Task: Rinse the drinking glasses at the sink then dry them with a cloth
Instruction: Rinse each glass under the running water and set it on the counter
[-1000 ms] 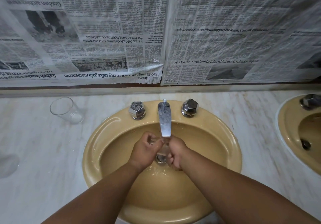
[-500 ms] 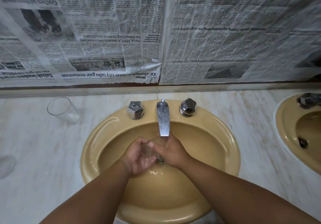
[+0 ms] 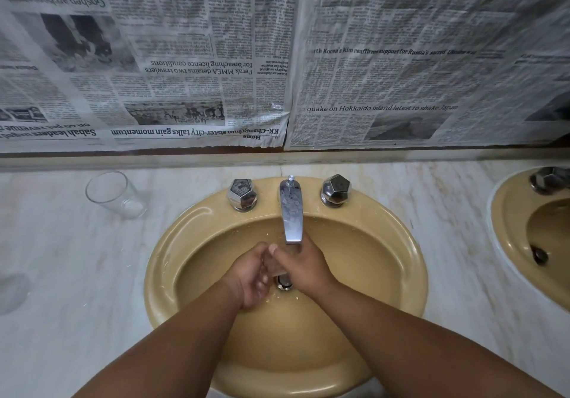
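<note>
Both my hands are inside the yellow sink [image 3: 172,243], right under the chrome faucet spout [image 3: 291,212]. A clear drinking glass [image 3: 274,264] is pressed between them, mostly hidden by fingers. My left hand [image 3: 249,274] cups it from the left with the palm turned up. From the right, my right hand [image 3: 305,265] closes over the glass, thumb across its top. Water runs over the right hand, with droplets in the basin. A second clear glass [image 3: 114,195] stands on the marble counter at the back left.
Two chrome tap knobs [image 3: 242,194] [image 3: 335,190] flank the spout. The drain [image 3: 283,283] lies below my hands. A blurry glass-like object [image 3: 12,292] sits at the left edge. A second yellow sink [image 3: 505,212] is at the right. Newspaper sheets [image 3: 185,58] cover the wall.
My hands shifted from fists around the glass to a looser hold; the left palm rolled upward and the right hand slid over the glass under the spout.
</note>
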`<state>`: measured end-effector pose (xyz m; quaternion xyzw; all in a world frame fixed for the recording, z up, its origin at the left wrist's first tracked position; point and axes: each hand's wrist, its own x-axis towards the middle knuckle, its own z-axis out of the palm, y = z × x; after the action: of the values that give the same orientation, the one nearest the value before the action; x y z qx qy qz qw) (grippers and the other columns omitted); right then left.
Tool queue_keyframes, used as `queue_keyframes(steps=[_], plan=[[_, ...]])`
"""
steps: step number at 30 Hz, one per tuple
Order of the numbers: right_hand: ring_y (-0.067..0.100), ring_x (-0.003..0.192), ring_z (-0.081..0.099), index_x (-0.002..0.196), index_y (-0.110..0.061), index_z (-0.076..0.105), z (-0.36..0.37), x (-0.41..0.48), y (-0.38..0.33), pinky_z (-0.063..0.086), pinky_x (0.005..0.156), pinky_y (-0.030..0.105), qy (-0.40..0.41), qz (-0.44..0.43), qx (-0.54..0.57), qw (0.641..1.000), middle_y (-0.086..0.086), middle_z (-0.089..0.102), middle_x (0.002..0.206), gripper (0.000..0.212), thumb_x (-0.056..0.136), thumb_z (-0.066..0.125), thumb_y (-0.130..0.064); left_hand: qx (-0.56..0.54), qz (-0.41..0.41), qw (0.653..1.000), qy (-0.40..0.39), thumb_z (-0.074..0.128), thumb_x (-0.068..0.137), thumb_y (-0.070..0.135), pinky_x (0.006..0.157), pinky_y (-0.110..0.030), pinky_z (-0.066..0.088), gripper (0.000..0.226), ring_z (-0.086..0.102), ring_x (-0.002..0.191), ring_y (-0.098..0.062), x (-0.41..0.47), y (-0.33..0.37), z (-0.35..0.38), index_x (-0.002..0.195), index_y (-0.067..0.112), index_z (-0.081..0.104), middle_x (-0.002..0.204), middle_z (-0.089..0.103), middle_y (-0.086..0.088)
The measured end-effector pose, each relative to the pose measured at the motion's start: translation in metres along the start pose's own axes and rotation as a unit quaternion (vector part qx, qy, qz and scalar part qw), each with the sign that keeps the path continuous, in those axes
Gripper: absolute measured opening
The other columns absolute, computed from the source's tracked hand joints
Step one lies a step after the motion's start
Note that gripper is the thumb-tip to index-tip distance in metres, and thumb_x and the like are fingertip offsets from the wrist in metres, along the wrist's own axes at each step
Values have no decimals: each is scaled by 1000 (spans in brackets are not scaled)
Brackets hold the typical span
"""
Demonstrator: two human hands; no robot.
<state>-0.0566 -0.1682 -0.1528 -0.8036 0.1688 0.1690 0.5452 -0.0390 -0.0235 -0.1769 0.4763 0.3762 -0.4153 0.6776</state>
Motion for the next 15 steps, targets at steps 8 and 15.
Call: queue_keyframes(steps=[8, 15], plan=[[14, 84, 70, 98, -36, 66, 1, -6, -2, 59, 78, 36, -29, -76, -114, 990, -6, 72, 93, 27, 80, 72, -56, -5, -60, 997, -40, 64, 90, 53, 34, -11, 17, 43, 32, 36, -2, -7, 5, -8, 62, 20, 66, 53, 46, 8], [17, 99, 59, 122, -18, 49, 7, 0, -8, 55, 81, 36, 60, 57, -111, 990, 2, 58, 116, 65, 84, 69, -67, -13, 79, 995, 63, 61, 94, 46, 37, -16, 21, 27, 31, 42, -10, 4, -3, 0, 92, 20, 67, 69, 60, 0]])
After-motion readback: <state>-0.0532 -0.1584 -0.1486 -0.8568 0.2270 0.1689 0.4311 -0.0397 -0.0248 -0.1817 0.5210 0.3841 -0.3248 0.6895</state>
